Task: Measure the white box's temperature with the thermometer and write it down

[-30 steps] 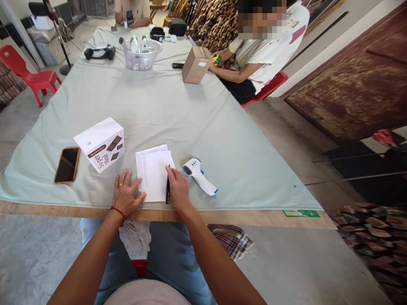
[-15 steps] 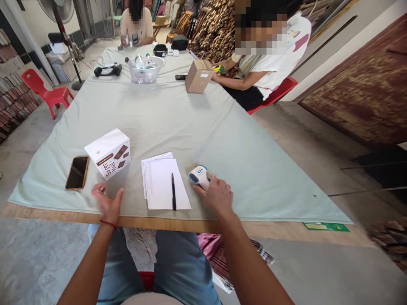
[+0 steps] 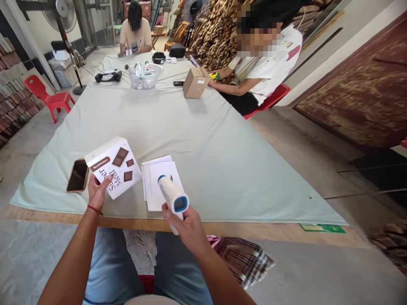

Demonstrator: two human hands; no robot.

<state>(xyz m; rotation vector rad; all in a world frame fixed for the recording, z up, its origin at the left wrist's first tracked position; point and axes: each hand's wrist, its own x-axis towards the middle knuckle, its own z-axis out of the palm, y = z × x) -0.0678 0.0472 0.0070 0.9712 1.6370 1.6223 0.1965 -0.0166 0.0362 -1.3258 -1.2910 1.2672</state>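
Observation:
My left hand [image 3: 98,190] grips the lower left edge of a white box [image 3: 127,157] printed with brown chocolate pieces, tilting it so its front faces me. In my right hand [image 3: 187,224] is a white and blue infrared thermometer [image 3: 171,192], held by its handle above the paper, its small screen turned toward me. Beneath it lie white sheets of paper [image 3: 154,186]. The thermometer mostly hides a black pen [image 3: 172,178] on them. A phone [image 3: 77,176] lies flat on the table, just left of the box.
On the cloth-covered table [image 3: 222,169] farther off are a clear plastic basin [image 3: 146,78] with bottles, a cardboard box [image 3: 194,82] and a dark handled object [image 3: 108,76]. One person [image 3: 254,72] sits at the right side, another [image 3: 136,34] at the far end.
My left hand has closed on the white box and tilted its front up. My right hand has lifted the thermometer off the table and moved it left over the paper.

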